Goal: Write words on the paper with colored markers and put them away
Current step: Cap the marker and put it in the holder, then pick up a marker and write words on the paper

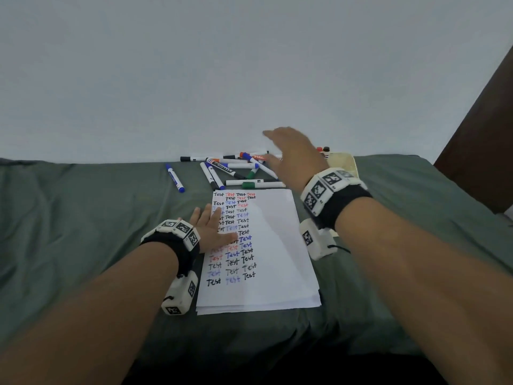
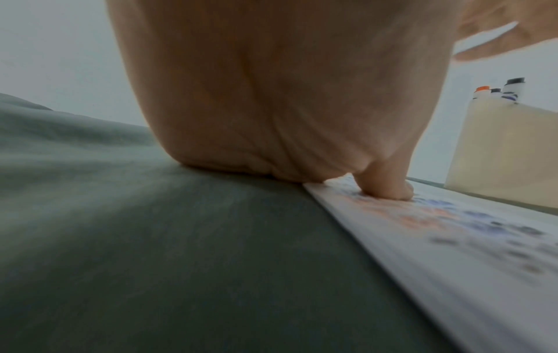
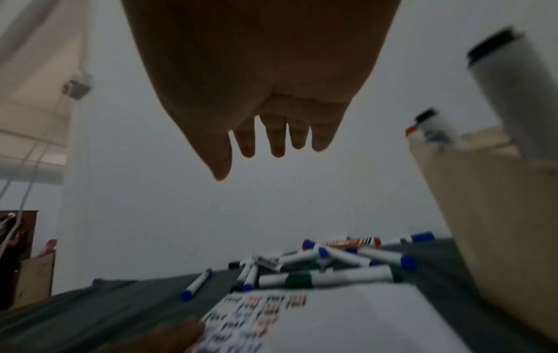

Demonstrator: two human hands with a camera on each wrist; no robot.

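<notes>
A white sheet of paper lies on the green cloth, its left part filled with rows of "Test" in black, red and blue. My left hand lies flat on the paper's left edge, fingers straight, thumb pressing the sheet. Beyond the paper's far edge sits a loose pile of markers with blue, green, black and orange caps. My right hand hovers open above the pile's right side, fingers spread and holding nothing. The markers lie below it.
A cream holder with a few upright markers stands right of the pile, close to my right wrist; it shows as a cream holder on the right. One blue marker lies apart to the left. A white wall rises behind the cloth.
</notes>
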